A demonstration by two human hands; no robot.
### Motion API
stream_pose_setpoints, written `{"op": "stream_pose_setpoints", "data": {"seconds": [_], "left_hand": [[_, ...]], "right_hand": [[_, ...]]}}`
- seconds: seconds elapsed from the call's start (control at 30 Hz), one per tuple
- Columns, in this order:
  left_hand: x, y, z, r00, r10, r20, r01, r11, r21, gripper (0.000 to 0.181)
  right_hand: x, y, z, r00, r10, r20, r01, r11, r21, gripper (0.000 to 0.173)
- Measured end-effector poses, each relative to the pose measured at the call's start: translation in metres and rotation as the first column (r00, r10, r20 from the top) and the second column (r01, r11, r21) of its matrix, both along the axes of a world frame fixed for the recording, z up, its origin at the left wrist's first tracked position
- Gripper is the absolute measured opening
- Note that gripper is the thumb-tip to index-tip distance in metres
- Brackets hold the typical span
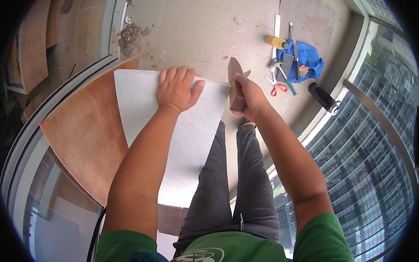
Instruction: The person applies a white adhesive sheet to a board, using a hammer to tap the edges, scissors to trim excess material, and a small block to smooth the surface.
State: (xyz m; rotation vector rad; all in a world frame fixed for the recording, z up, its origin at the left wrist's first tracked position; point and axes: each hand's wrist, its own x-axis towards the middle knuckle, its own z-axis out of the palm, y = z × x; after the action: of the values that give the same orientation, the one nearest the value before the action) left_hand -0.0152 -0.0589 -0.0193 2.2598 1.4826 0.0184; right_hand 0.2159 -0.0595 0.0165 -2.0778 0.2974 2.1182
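My left hand (179, 88) rests on the far edge of a white panel (192, 130), its fingers bent over that edge and the thumb spread to the right. The panel stands or leans in front of my legs; its support cannot be made out. At the panel's far right corner, my right hand (249, 96) grips a brown wooden hand plane (236, 81), whose body runs roughly along the panel's right side. Whether the plane touches the panel's edge is unclear. Behind the white panel, on the left, leans a reddish-brown wooden board (88, 130).
Wood shavings (129, 40) lie on the floor near the sliding-door track. To the right are a blue bag (307, 60), a yellow bottle (275, 42), a claw hammer (288, 81), red-handled scissors (278, 89) and a black flask (323, 97) beside the window.
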Motion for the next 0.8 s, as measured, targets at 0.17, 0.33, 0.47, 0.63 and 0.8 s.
{"op": "stream_pose_setpoints", "data": {"seconds": [0.17,0.33,0.47,0.63,0.8], "left_hand": [[0.001,0.001,0.001,1.000,-0.004,-0.018,0.004,1.000,-0.010,0.033],[-0.001,0.000,-0.001,1.000,0.010,0.011,-0.010,1.000,0.012,0.033],[0.000,-0.001,-0.003,1.000,0.005,0.019,-0.006,1.000,0.005,0.032],[-0.001,-0.002,-0.006,1.000,-0.018,0.014,0.017,0.996,0.089,0.035],[0.001,-0.002,-0.003,0.998,-0.020,-0.055,0.021,1.000,0.018,0.033]], "right_hand": [[0.001,-0.005,-0.003,0.999,-0.030,-0.015,0.030,0.999,0.027,0.046],[-0.002,-0.006,0.011,1.000,-0.017,0.019,0.016,0.998,0.053,0.050],[-0.002,-0.008,0.033,1.000,-0.002,-0.016,0.002,1.000,0.032,0.051],[0.017,-0.036,0.041,0.985,-0.170,-0.012,0.170,0.981,0.092,0.052],[0.055,-0.111,0.043,0.958,-0.286,-0.009,0.284,0.945,0.162,0.052]]}}
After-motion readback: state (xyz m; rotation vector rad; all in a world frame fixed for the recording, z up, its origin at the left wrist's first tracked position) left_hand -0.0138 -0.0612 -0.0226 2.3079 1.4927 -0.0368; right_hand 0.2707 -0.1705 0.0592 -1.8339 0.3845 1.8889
